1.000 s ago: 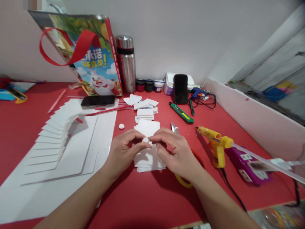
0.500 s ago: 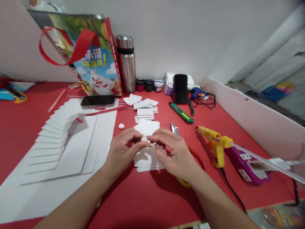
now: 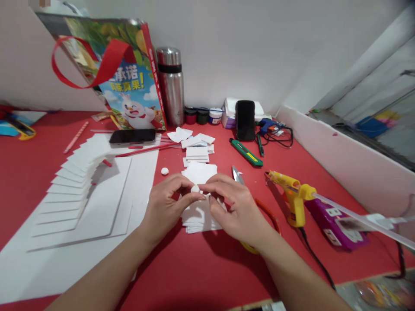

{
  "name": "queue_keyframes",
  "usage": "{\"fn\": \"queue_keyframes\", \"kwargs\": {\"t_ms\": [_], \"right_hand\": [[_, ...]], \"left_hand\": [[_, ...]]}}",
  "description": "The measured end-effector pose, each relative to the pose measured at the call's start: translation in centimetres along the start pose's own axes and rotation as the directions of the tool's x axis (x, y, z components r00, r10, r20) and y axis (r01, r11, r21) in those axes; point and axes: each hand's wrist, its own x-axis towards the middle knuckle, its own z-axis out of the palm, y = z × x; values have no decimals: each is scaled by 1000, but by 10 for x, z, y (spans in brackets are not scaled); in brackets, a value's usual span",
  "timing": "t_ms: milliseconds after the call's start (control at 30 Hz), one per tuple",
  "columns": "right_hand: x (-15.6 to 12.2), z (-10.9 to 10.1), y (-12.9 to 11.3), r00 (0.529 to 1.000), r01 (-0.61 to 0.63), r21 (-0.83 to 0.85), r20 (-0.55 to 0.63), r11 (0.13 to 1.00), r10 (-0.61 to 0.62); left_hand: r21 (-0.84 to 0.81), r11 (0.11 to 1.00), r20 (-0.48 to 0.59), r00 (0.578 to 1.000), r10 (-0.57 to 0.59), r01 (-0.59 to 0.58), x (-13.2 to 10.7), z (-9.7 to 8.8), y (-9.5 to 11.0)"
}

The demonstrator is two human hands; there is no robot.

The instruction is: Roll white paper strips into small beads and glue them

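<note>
My left hand (image 3: 170,205) pinches a small white round piece (image 3: 195,189) between thumb and fingertips, above a stack of white paper pieces (image 3: 201,220). From the other side, my right hand (image 3: 235,205) touches the piece's edge with its index fingertip. The right thumb stays apart below that finger, so this hand does not grip the piece. A second white round piece (image 3: 165,171) lies on the red table just beyond my left hand. Scissors (image 3: 237,175) with orange-yellow handles lie partly hidden under my right hand.
Fanned white cards (image 3: 68,190) lie on white board at left. A yellow glue gun (image 3: 293,194) and purple box (image 3: 337,224) are at right. Behind are a green cutter (image 3: 246,152), phones (image 3: 245,121), paint jars (image 3: 202,115), a steel flask (image 3: 171,86) and a printed bag (image 3: 129,86).
Both hands keep almost the same pose around the small white round piece. The whole view has shifted very slightly; nothing was let go or picked up.
</note>
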Motion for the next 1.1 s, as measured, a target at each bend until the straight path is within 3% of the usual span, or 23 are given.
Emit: {"fn": "queue_keyframes", "kwargs": {"t_ms": [500,1100], "right_hand": [[-4,1,4,998,66,-58,-14,996,-67],[-4,4,5,995,102,-55,18,993,-101]], "left_hand": [[72,994,-5,996,86,-85,-1,-1,-2],[46,999,-81,997,-10,14,1,-1,0]]}}
